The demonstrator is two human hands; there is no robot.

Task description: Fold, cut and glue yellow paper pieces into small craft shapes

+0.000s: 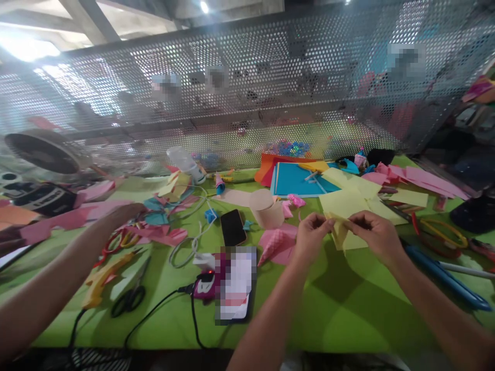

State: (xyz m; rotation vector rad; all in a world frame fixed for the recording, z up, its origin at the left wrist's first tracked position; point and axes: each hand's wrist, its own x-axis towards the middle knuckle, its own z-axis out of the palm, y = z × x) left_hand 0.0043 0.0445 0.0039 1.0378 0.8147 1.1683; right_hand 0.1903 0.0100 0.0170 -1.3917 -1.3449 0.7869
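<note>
Left hand (315, 232) and right hand (369, 229) both pinched, fingertips and thumbs clamped on opposite sides of a folded yellow paper piece (339, 229), held up just above the right half of the green table (328, 319), between near and far edges. Yellow sheets (353, 193) spread right behind it toward the far edge; blue sheets (296, 180) beyond, along that edge, no print visible. Pink paper cone (273, 245) and pale roll (266, 208) just left of the left hand. Writing: black item (54, 203) by the table's left edge has white lettering, too blurred to read. Bottle (185, 162) tilted at far edge, label marks illegible. Phone (236, 283) near the near edge, screen pixelated, nothing readable; second phone (233, 228) behind it, screen dark. Purple power block (204, 286) beside the first phone: white shape, red light, brand can't be told. Yellow glue gun (106, 281) and black scissors (129, 300) toward near-left corner, no legible marks. Another person's arm (81, 247) reaches in from the left edge, hand among paper scraps (157, 216).
</note>
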